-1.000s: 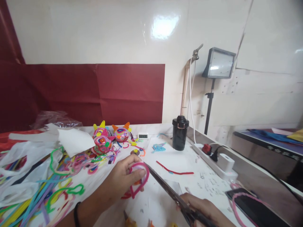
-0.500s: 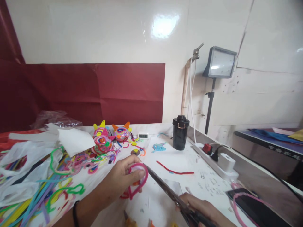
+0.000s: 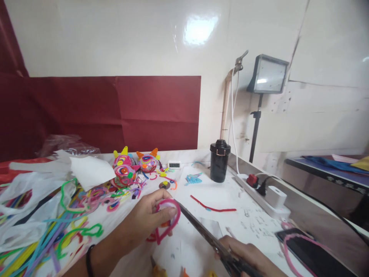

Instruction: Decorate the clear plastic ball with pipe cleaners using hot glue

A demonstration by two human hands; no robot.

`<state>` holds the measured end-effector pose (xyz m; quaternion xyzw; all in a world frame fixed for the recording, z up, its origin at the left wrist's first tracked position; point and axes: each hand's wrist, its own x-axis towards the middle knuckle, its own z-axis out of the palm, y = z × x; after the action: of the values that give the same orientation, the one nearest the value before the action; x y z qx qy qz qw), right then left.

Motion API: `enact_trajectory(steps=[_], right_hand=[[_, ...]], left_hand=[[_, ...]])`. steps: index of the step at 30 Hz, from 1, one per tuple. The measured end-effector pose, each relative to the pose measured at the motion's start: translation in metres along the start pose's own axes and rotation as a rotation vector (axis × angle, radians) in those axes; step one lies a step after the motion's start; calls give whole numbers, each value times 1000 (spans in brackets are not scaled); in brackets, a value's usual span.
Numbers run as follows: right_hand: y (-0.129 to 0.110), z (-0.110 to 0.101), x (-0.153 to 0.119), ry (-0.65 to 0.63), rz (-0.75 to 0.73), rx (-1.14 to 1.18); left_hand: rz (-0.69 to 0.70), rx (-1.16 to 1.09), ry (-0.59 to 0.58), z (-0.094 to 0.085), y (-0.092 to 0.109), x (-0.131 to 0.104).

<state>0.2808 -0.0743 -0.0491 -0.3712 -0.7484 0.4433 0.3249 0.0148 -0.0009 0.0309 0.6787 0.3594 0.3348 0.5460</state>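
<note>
White surface (image 3: 253,238) across lower frame. Left hand (image 3: 147,213), lower centre, and right hand (image 3: 240,250), lower right, both closed: right round dark scissors (image 3: 200,226), left pinching pink loop (image 3: 177,220), lower centre (scissors tip just beside it). Red strip (image 3: 221,211) right of centre.

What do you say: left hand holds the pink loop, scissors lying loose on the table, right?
Not quite: the scissors aren't lying loose; the head view shows them held in the right hand. The left hand does hold the pink loop.
</note>
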Motion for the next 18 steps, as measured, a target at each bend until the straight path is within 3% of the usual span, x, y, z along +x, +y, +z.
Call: enact_trajectory(steps=[11, 18], right_hand=[[10, 2, 1, 50, 29, -50], [-7, 0, 0, -11, 56, 38]], left_hand=[[9, -18, -34, 0, 2, -2], [4, 20, -25, -3, 1, -2]])
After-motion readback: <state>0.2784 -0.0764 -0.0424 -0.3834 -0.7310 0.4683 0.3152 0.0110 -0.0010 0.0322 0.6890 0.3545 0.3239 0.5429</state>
